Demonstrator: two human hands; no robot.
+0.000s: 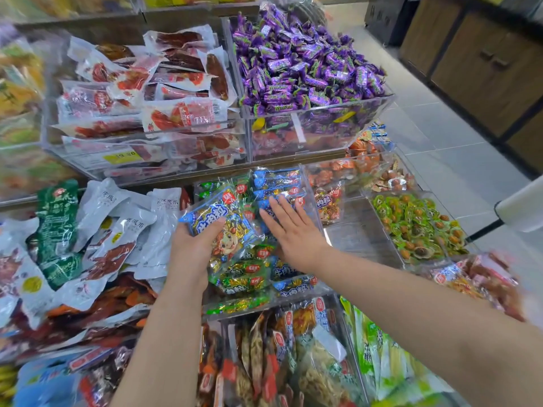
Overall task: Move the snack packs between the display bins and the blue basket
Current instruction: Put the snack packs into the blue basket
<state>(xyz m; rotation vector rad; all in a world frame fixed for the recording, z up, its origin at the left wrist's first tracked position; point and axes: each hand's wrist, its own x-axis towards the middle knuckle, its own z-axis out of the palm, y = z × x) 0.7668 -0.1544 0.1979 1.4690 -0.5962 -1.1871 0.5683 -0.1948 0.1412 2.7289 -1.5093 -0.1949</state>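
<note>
Left hand (191,254) over clear display bin (316,198)

Packs at the left edge (17,83) and lower right (484,280) blur beyond reading, a white object (520,207) is cut off at right, and the left hand (191,248) hides its pack's lower corner.

Bright, even overhead light; glare on clear bin walls (317,113) (edges blurred, wide-angle warped).
</note>
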